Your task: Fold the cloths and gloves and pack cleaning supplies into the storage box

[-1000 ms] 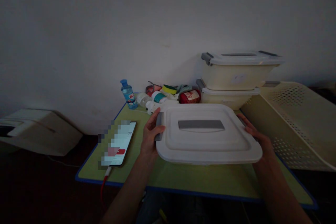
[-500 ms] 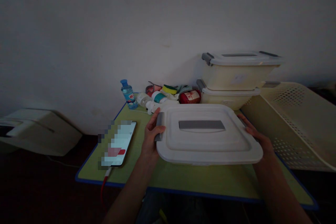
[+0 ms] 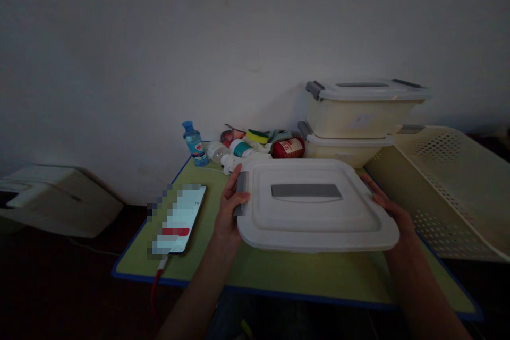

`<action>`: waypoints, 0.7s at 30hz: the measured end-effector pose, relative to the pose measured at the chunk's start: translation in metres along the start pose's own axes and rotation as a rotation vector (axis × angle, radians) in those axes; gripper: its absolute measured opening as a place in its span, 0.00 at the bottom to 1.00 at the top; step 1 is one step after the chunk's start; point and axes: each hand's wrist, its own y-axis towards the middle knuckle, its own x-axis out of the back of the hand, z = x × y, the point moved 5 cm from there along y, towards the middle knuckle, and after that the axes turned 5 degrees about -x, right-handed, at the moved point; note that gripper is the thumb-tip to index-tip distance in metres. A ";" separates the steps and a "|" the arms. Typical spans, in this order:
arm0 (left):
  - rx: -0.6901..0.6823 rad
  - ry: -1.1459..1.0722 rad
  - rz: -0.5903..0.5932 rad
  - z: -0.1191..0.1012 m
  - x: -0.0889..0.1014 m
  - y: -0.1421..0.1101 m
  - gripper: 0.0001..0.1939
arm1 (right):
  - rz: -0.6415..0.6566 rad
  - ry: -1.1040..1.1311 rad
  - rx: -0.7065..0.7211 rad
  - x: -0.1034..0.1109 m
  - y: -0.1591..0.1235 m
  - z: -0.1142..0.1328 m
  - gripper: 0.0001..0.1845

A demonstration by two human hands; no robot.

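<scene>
A white plastic storage box (image 3: 314,223) with a grey handle in its lid sits on the green table (image 3: 279,271) in front of me. My left hand (image 3: 229,207) grips the box's left side, thumb over the grey latch. On the opposite side, my right hand (image 3: 392,215) holds the right edge, its fingers curled round the rim. The box's body is hidden under the lid.
Two more lidded boxes (image 3: 358,111) are stacked at the back right. A perforated cream basket (image 3: 450,191) lies on the right. A phone (image 3: 179,218) with a red cable lies left of the box. A blue bottle (image 3: 194,142) and small bottles stand by the wall.
</scene>
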 end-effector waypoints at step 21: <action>-0.080 -0.061 -0.106 0.011 0.017 -0.002 0.19 | -0.127 0.172 -0.171 -0.006 0.005 -0.014 0.13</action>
